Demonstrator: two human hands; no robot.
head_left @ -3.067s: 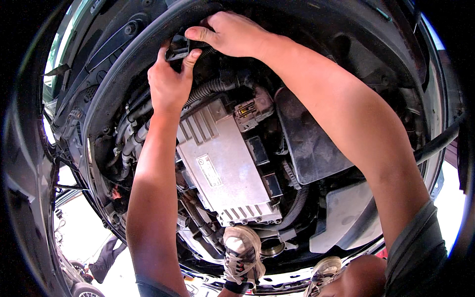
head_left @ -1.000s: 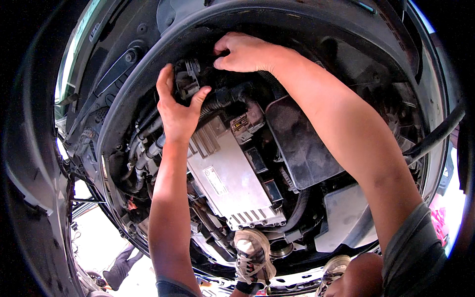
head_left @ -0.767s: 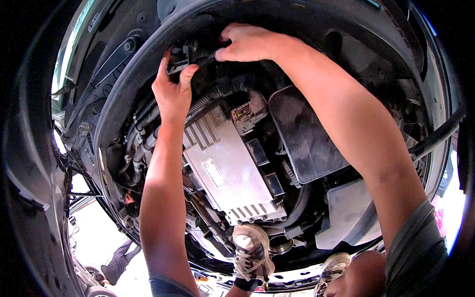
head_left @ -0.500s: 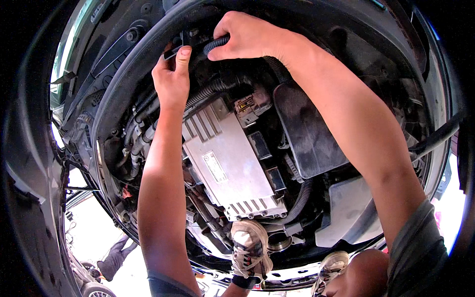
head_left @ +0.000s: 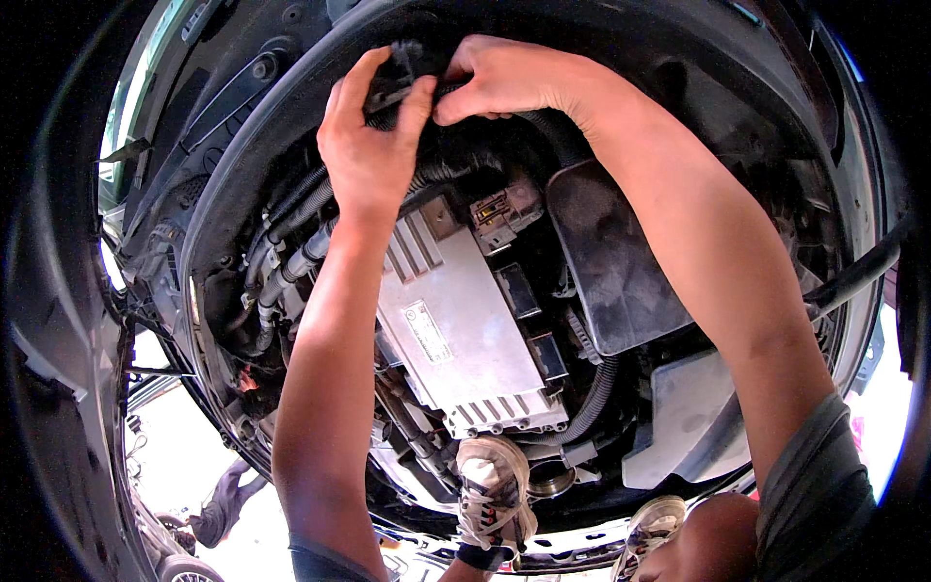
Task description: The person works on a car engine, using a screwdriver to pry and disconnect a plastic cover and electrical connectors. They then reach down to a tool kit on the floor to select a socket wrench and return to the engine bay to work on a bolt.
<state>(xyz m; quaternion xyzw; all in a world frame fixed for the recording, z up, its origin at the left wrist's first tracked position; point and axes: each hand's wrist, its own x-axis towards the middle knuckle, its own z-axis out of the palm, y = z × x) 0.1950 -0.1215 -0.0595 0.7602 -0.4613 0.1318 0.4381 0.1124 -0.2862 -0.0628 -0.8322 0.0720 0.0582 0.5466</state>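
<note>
At the far side of the engine bay, both of my hands work close together. My left hand [head_left: 373, 141] has its thumb and fingers closed round a dark plastic part [head_left: 396, 95], which looks like a connector; shadow hides its exact shape. Just right of it, my right hand [head_left: 509, 78] pinches a black corrugated tube, mostly covered by my fingers. A stretch of black corrugated conduit [head_left: 553, 136] runs out below my right wrist. Nearer to me lies a silver finned metal housing [head_left: 451, 320] with a white label.
Right of the housing sits a black cover [head_left: 616, 262], with a pale plastic reservoir [head_left: 679, 422] nearer me. Hoses [head_left: 301, 257] run along the left. My shoe [head_left: 493, 495] rests at the housing's near end. A black rod [head_left: 858, 272] slants in at right.
My left hand has moved right and slightly up, next to my right hand, with the dark part now between its fingers. My right hand has shifted slightly right.
</note>
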